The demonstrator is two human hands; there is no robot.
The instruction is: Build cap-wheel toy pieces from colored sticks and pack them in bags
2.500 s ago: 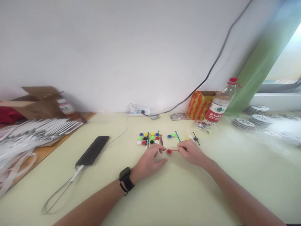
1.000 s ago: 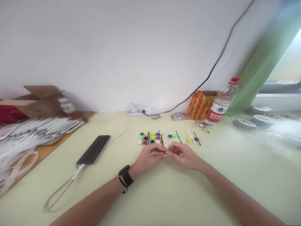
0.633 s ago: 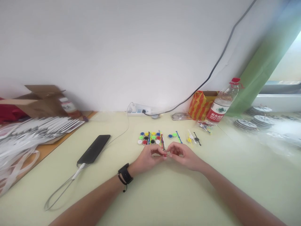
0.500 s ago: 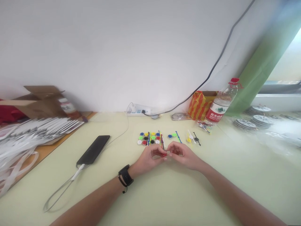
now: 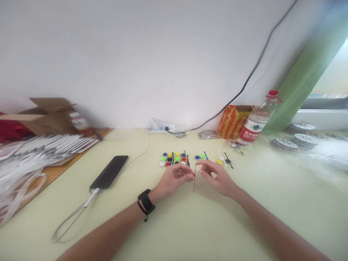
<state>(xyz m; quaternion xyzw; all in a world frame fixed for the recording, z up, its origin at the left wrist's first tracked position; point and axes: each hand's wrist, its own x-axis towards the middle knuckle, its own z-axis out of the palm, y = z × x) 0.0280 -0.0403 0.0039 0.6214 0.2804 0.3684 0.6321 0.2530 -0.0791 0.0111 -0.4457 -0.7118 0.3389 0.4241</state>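
Observation:
My left hand (image 5: 174, 179), with a black watch on the wrist, pinches the top of a thin red stick (image 5: 194, 182) that hangs straight down just above the pale yellow table (image 5: 190, 224). My right hand (image 5: 217, 177) hovers right beside it, fingers curled and slightly apart, holding nothing that I can see. Just beyond my hands lie several small round coloured caps (image 5: 174, 158) in rows, with coloured sticks among them. Blue and green caps (image 5: 199, 156) and white and black sticks (image 5: 225, 159) lie to their right.
A black phone (image 5: 109, 172) with a white cable lies left of my hands. Stacked white strips (image 5: 35, 156) and a cardboard box (image 5: 46, 116) fill the far left. A power strip (image 5: 161, 128), striped bag (image 5: 230, 122), water bottle (image 5: 257, 121) and disc stacks (image 5: 293, 137) line the back and right.
The red stick was held level between both hands; now it hangs upright from my left fingers alone. My right hand has let go and drawn slightly away.

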